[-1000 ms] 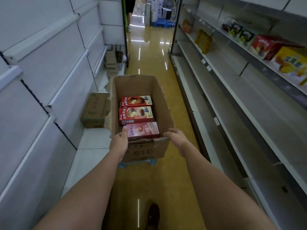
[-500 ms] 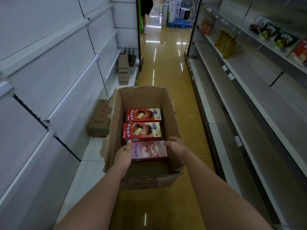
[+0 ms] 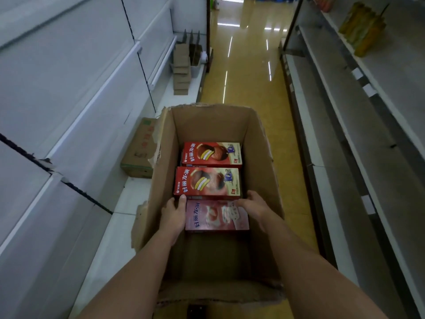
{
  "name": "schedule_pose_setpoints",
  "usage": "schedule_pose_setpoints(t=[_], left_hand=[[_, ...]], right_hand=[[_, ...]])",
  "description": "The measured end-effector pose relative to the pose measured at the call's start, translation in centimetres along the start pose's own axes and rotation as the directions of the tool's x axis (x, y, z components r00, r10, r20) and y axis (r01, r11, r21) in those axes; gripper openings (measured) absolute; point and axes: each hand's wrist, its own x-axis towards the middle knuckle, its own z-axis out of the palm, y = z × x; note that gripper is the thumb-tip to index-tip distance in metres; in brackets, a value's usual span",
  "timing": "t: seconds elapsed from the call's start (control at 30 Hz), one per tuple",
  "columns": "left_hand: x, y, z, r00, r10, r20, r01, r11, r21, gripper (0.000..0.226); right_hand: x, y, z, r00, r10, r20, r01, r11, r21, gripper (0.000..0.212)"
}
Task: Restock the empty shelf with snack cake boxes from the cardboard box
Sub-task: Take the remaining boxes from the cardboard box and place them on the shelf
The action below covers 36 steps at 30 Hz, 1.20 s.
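In a store aisle with a glossy yellow floor (image 3: 248,72) and grey shelves (image 3: 358,139) on the right, the left hand (image 3: 173,215) and right hand (image 3: 254,204) gripped the pink snack cake box (image 3: 216,217) nearest inside the open cardboard box (image 3: 264,143).

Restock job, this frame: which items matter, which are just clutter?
Job:
- open cardboard box
- pink snack cake box, left hand and right hand at its ends
- two red snack cake boxes
- bare shelf on the right

Clutter:
- closed carton on the left ledge
- cardboard stack further back
- yellow packs on the upper right shelf
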Motion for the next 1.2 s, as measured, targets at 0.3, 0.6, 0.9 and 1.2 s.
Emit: schedule_pose_setpoints(t=[0.3,0.6,0.9,1.2], left_hand=[[9.8,-1.1,2.9,1.0,-0.03,-0.003,0.03,1.0,-0.006,0.061],[14.6,-1.2,5.8,0.982,-0.162,-0.1,0.161,0.987,-0.018,0.071],[15.9,-1.2,7.9,0.95,-0.227,-0.216,0.272,0.938,0.212,0.07],[15.2,-2.5,7.2,0.944,-0.259,-0.204,0.257,0.966,-0.038,0.068]], right_hand=[[10.3,0.0,1.6,0.996,0.075,-0.052,-0.077,0.996,-0.035,0.054],[17.1,1.0,2.8,0.988,0.132,-0.083,-0.136,0.99,-0.04,0.037],[20.7,2.4,3.3,0.973,0.155,-0.171,-0.156,0.988,0.006,0.049],[19.4,2.6,3.0,0.95,0.18,-0.254,-0.118,0.963,0.242,0.039]])
